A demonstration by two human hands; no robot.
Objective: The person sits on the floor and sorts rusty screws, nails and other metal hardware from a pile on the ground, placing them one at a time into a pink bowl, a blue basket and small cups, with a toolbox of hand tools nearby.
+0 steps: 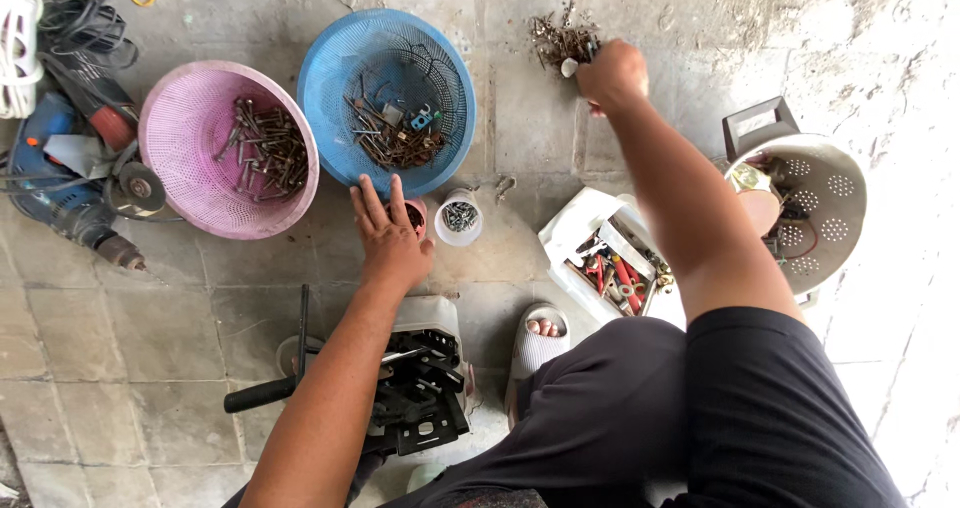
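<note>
Head view looks straight down at the tiled floor (120, 338) where I sit, and the sorting of hardware seems to me about partway through. My left hand (390, 236) lies flat and open, fingers spread, on a small pink cup (415, 215) just below the blue basket (386, 101); it grips nothing that I can see. My right hand (612, 73) is stretched far out and closed around something small and pale at the edge of the loose pile of screws (562, 40) on the floor; whether it pinches a screw as well I cannot tell. As for what looks done: the pink basket (228, 150) already holds a heap of long bolts, the blue basket holds a mixed bunch of rusty nails and small parts, and the clear cup (459, 216) beside the pink cup has little screws in it. What looks left: the loose pile is a fair heap, and the white box (610, 258) by my knee is full of mixed bits with red pieces among them. A white colander (815, 203) at my right holds more odds and ends, unsorted as far as I can judge. A power drill (60, 183) and coiled cables lie apart at the far left, and a black tool tray (420, 383) sits under my left forearm, neither in use.
</note>
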